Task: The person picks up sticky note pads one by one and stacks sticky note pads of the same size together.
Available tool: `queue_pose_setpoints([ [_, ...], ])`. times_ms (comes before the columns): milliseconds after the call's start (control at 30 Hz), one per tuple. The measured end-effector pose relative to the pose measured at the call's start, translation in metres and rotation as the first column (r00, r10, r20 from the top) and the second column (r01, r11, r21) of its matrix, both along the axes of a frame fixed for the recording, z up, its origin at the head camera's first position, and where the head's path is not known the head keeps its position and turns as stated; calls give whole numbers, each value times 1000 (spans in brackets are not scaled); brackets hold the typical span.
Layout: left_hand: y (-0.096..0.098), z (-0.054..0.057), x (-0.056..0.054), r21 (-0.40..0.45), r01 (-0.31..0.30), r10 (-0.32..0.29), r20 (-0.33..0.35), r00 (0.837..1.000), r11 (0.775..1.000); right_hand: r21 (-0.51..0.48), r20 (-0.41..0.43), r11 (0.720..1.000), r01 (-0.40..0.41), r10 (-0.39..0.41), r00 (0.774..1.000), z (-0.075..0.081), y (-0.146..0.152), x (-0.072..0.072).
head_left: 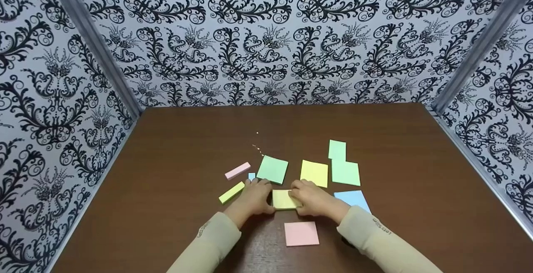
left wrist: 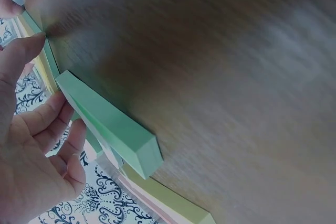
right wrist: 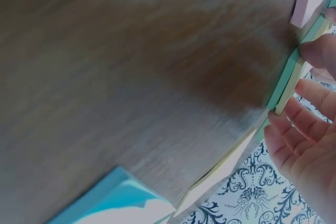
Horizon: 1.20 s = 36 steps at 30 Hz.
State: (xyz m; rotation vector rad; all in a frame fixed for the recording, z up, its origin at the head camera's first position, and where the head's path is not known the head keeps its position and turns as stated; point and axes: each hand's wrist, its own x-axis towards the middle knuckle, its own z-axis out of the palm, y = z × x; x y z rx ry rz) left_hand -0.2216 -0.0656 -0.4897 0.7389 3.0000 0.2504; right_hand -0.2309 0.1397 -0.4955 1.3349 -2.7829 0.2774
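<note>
Both hands are on a sticky note pad [head_left: 285, 200] with a yellow top in the middle of the table. In the right wrist view this stack shows a green layer [right wrist: 286, 74] against the yellow one. My left hand [head_left: 257, 197] pinches its left side, thumb at the near edge and fingers at the far edge. On the right side, my right hand [head_left: 313, 199] grips it the same way. Just beyond the left fingers lies a green sticky note pad [head_left: 272, 169]. A pink sticky note pad [head_left: 302, 234] lies closer to the body, between the forearms.
Left of the hands lie a pink strip [head_left: 237, 171], a yellow strip [head_left: 231, 192] and a small blue piece [head_left: 251, 176]. Toward the right are a yellow pad [head_left: 315, 174], two green ones [head_left: 345, 173] and a blue pad [head_left: 353, 200] beside the right wrist. Patterned walls [head_left: 266, 56] surround the table.
</note>
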Motion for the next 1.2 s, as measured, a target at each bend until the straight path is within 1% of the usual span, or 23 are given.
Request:
queue_pose_setpoints([
  [167,0,-2,0,-35,-4,4,-22,1000,999,-9,12,1000,-1,1,1000,0,0,0],
  [233,-1,-3,0,-35,-3,2,-33,999,999,-11,10,1000,-2,2,1000,0,0,0],
  [467,-2,-3,0,19,8,-8,-27,1000,1000,-13,8,1000,-7,7,1000,0,-1,0],
  [567,-2,-2,0,26,17,-16,-29,999,1000,-2,5,1000,-1,1,1000,1,-1,-1],
  [867,2,1,1,-24,9,-10,-60,998,1000,16,7,1000,10,-10,1000,1,-1,-1],
  [1000,2,1,1,-40,3,-5,-61,998,999,24,10,1000,13,-13,1000,1,-1,0],
  [1200,5,1,1,-72,0,-4,-69,998,997,40,55,998,48,-50,997,4,1,1],
])
